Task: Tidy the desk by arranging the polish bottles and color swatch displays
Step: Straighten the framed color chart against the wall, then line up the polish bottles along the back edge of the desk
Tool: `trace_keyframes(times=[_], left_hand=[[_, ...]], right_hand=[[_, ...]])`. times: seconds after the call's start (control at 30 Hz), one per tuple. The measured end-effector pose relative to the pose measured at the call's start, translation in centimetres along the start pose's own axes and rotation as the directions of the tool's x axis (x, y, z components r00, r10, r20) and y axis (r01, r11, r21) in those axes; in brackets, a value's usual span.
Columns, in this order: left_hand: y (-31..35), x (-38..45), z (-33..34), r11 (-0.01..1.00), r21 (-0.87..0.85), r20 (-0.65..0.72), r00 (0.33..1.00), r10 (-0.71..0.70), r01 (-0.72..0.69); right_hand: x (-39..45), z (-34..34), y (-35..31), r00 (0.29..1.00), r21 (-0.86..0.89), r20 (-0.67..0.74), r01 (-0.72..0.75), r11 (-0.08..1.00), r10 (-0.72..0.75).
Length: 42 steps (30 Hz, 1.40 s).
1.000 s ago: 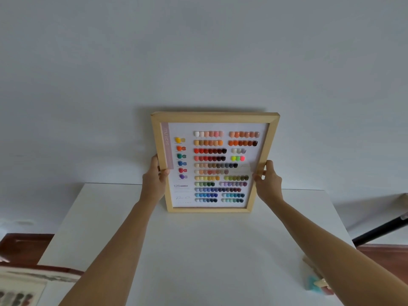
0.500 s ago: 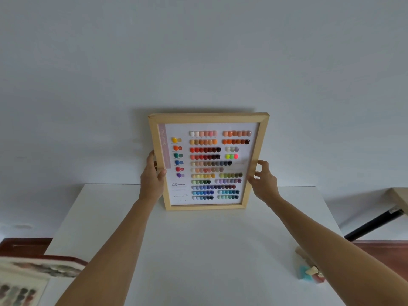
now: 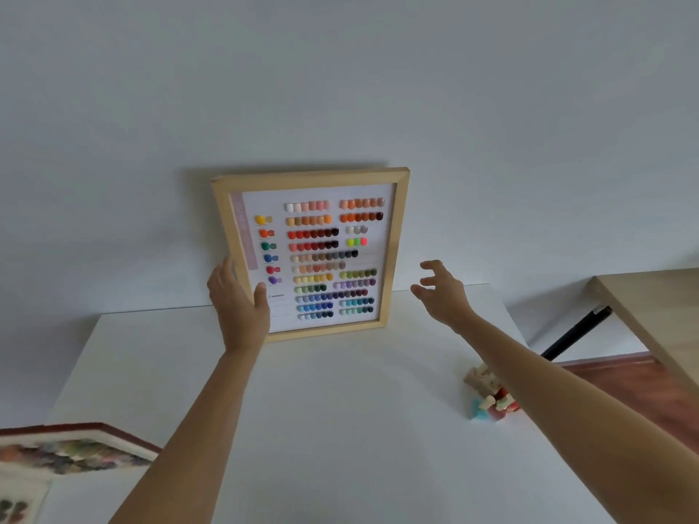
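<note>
From my head view, the wood-framed swatch display [image 3: 314,255] stands upright at the back of the white surface [image 3: 321,429], leaning on the wall. My left hand [image 3: 238,304] grips its left edge, thumb across the front. My right hand [image 3: 440,291] hovers just beside the right edge, fingers [image 3: 431,265] spread, empty. Polish bottles [image 3: 490,399] cluster near my right forearm.

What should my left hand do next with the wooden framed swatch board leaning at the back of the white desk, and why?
Probably ease the left hand off slowly. The wooden framed colour swatch board stands on the white desk with its top against the wall, and the right hand is already off it, open. Only the left hand's fingers touch the frame's edge, so a gentle release checks it stays leaning.
</note>
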<state>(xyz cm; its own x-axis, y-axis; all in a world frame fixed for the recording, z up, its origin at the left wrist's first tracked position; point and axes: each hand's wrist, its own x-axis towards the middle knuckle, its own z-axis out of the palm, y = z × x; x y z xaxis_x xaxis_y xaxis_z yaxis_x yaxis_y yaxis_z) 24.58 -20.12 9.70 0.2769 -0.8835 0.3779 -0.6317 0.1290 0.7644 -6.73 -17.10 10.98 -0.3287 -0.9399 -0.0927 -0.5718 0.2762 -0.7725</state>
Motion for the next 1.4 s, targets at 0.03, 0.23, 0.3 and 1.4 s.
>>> trace_keyframes(times=[0.03,0.23,0.3,1.4], left_hand=[[0.2,-0.8,0.2,0.999,0.002,-0.007,0.999,0.038,-0.038],[2.5,-6.2,3.1,0.983,-0.102,0.052,0.986,0.158,-0.152],[3.6,-8.2,4.4,0.981,-0.101,0.108,0.978,0.179,-0.168],[18.3,-25.5,27.0,0.959,0.181,0.769,0.639,0.000,-0.218]], right_hand=[[-0.5,-0.5,0.4,1.000,-0.002,0.002,-0.007,1.000,0.007],[-2.8,-4.7,4.7,0.999,-0.004,-0.003,-0.032,0.999,0.032],[-3.2,-6.4,6.4,1.000,-0.037,0.011,-0.025,0.999,0.025],[-1.7,-15.8,26.7,0.889,-0.258,0.451,0.208,0.944,-0.073]])
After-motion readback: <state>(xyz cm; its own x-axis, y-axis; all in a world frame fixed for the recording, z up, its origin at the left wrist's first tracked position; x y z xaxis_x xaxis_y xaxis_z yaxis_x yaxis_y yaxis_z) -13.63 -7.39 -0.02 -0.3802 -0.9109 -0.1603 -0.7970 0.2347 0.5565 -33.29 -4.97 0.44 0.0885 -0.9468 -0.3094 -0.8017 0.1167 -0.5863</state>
